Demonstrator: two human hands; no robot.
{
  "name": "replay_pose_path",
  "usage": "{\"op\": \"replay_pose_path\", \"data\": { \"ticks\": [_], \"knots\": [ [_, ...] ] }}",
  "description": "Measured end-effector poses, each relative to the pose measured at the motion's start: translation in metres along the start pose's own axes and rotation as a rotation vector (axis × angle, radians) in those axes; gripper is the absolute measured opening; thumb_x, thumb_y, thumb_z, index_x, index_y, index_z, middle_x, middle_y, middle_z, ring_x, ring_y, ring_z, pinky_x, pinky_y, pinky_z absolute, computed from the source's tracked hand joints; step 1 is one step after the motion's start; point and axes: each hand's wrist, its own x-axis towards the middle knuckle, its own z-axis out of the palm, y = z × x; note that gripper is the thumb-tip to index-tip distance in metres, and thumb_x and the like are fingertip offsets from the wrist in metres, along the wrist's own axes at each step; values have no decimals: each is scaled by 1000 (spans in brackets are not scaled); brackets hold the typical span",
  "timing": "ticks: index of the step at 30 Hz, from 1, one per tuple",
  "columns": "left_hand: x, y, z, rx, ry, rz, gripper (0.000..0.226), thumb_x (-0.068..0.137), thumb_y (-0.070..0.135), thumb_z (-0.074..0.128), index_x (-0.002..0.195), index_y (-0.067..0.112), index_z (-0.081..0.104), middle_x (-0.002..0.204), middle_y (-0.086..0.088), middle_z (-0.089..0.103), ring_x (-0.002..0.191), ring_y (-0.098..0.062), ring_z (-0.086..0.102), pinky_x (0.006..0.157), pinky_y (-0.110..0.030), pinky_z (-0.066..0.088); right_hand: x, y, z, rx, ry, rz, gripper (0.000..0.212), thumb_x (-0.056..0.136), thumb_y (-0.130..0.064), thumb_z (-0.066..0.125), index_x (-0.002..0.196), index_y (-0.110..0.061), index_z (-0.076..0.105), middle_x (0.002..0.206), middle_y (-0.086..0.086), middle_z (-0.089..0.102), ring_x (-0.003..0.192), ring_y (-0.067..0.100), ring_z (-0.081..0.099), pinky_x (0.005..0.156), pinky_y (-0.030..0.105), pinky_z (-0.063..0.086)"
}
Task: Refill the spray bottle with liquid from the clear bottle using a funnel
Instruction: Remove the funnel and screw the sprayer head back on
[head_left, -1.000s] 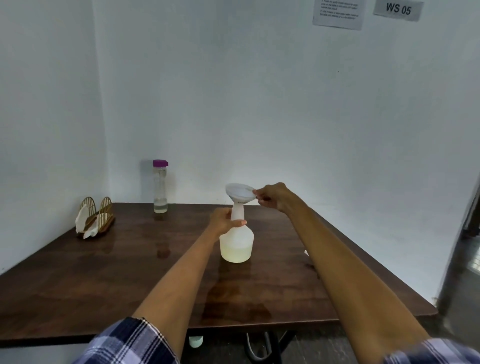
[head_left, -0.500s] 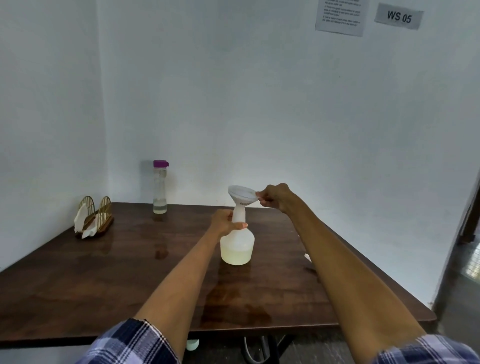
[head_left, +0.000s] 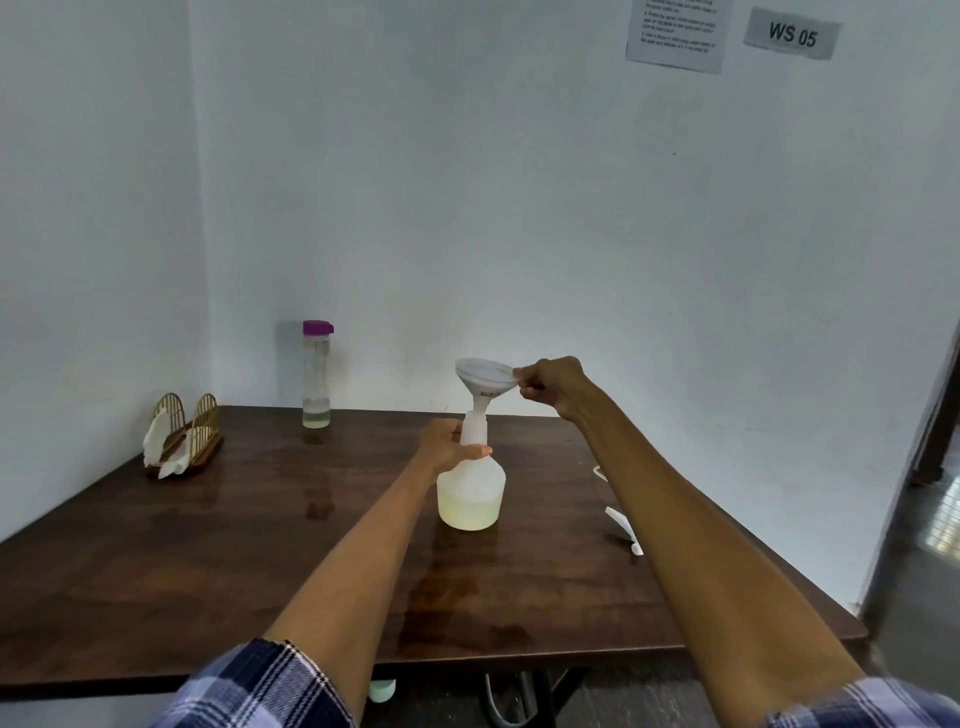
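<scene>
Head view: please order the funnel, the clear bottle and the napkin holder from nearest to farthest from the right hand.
1. funnel: pinched at its rim by the right hand, seated in the spray bottle.
2. clear bottle: farther left, by the back wall.
3. napkin holder: farthest, at the table's left edge.

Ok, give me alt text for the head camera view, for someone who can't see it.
A person's left hand grips the neck of a white spray bottle standing on a dark wooden table, while the right hand pinches the rim of a white funnel set in its mouth. A clear bottle with a purple cap stands capped by the back wall, a napkin holder at far left.
</scene>
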Motion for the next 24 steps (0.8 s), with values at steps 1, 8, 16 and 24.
{"op": "replay_pose_path", "data": {
  "ticks": [1, 8, 16, 24],
  "knots": [
    [0, 0, 0, 1, 2, -1, 52, 78, 23, 75, 122, 1, 58, 128, -15, 59, 116, -29, 58, 96, -36, 48, 0, 2, 1, -3, -3, 3, 19, 79, 8, 66, 65, 1, 57, 61, 8, 54, 48, 17, 51, 45, 16, 49],
    [0, 1, 1, 60, -4, 2, 56, 80, 27, 72, 127, 3, 53, 132, -14, 56, 119, -28, 55, 96, -35, 46, -1, -9, 0, 149, 32, 30, 13, 83, 9, 62, 72, 4, 57, 64, 10, 54, 48, 16, 49, 41, 16, 48],
    [-10, -25, -39, 147, -53, -62, 65, 91, 26, 60, 145, 6, 30, 149, -12, 37, 135, -27, 39, 108, -35, 35, -12, -16, 25, 205, -22, -161, 18, 81, 5, 68, 68, 0, 57, 73, 12, 60, 59, 20, 62, 61, 20, 59],
    [-5, -114, -149, 626, 119, -202, 27, 92, 9, 47, 111, -6, 58, 120, -21, 60, 111, -33, 56, 94, -37, 44, 6, 42, 147, -163, -118, -190, 13, 77, 12, 64, 77, -1, 65, 83, 11, 65, 73, 22, 67, 74, 26, 60]
  ]
}}
